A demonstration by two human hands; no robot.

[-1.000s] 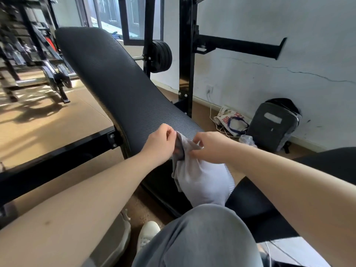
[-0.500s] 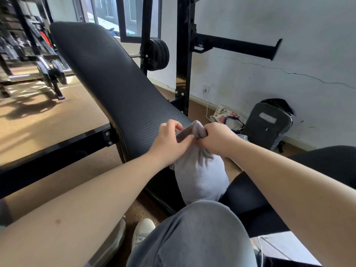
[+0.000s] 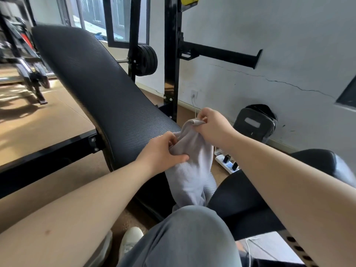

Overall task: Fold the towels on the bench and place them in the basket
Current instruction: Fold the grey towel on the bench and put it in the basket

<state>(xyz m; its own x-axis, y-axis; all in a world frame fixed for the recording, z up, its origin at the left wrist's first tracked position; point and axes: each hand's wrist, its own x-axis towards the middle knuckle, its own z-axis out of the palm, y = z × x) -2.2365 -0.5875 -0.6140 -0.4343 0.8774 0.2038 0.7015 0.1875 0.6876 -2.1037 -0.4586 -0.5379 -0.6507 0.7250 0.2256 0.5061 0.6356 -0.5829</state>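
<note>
Your left hand grips the pale grey towel partway down its length, thumb laid across the front of the cloth and fingers curled into it from behind. Your right hand pinches the towel's upper corner, where the hem bunches into a small folded peak. The towel is soft, matte and slightly fleecy, gathered into a long narrow drape with loose vertical creases. It hangs in the air between your hands, in front of the lower end of the bench backrest, and its bottom drops behind your knee, which is covered in smooth grey fabric. The backrest is a long, rounded black pad with fine ribs running across it, tilted upward to the left on a glossy black steel frame. To the right lies a smoother black seat pad with a faint sheen. Behind the bench stands a square black rack upright, with a round black weight plate beside it. Against the cracked, matte grey wall leans a dark backpack, and a white power strip lies on the tan floor just right of the towel. A white shoe shows below your left forearm.
</note>
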